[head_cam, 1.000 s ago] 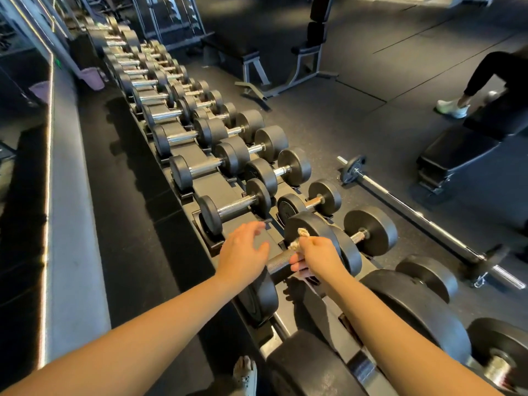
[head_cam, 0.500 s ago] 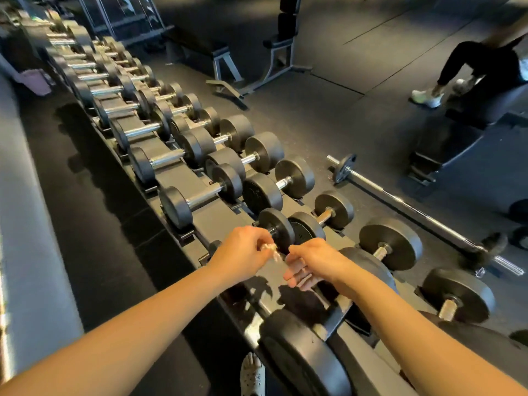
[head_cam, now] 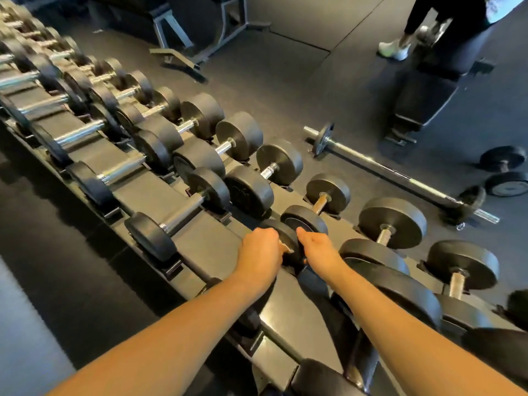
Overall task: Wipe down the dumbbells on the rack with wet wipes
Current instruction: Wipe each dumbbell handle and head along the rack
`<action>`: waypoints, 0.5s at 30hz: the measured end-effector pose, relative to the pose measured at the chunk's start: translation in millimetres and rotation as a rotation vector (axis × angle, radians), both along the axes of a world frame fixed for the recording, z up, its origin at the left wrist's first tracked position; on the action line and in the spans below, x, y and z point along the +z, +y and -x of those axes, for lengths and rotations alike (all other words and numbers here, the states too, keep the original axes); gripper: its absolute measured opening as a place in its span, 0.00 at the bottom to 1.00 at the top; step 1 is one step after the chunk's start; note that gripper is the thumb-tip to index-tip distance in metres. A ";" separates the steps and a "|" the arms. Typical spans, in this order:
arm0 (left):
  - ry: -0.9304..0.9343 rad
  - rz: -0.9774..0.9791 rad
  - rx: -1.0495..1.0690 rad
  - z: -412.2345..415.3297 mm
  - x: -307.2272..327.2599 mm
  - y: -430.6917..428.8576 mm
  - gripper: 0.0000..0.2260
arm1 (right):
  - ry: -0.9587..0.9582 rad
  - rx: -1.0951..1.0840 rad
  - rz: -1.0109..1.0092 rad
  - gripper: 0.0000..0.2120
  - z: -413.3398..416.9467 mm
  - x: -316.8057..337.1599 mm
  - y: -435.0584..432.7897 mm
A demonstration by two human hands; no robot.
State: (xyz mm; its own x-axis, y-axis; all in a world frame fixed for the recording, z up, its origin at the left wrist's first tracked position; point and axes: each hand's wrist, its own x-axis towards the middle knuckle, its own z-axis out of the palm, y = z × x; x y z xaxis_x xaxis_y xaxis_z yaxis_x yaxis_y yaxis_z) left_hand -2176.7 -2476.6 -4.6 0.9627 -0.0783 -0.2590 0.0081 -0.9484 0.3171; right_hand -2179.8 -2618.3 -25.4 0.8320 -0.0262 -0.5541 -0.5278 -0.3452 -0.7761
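A long black rack carries two rows of black dumbbells with chrome handles, running from far left to near right. Both my hands are on one small dumbbell in the near row. My left hand is closed over its handle, with a crumpled pale wet wipe sticking out from the fingers. My right hand grips that dumbbell's far head, thumb on top; its fingers are hidden behind the head.
A barbell lies on the floor just beyond the rack. Two loose dumbbells lie at the right edge. A person's legs and shoe are by a black bench. Another bench frame stands at the back.
The wipe went from my right hand to my left. Both hands moved off the larger dumbbell onto a smaller one further left, and the view swung right and down.
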 end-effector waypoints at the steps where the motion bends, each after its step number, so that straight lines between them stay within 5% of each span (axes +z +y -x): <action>1: -0.016 -0.052 -0.015 0.9 0.7 -4.2 0.08 | -0.008 -0.013 -0.003 0.23 3.3 1.3 1.5; 4: 0.017 -0.084 0.007 4.9 -4.1 -5.2 0.09 | 0.004 -0.046 -0.034 0.23 8.7 7.2 -0.4; 8: 0.194 0.195 0.317 -4.7 -3.3 1.9 0.10 | -0.012 -0.016 -0.035 0.24 7.9 7.5 -4.5; 12: 0.701 0.596 0.707 -29.4 2.0 9.2 0.13 | -0.045 0.032 0.003 0.24 9.6 1.9 -7.3; 15: 1.038 0.773 0.766 -35.0 0.9 12.1 0.22 | -0.071 0.036 -0.016 0.23 11.5 -0.4 -8.7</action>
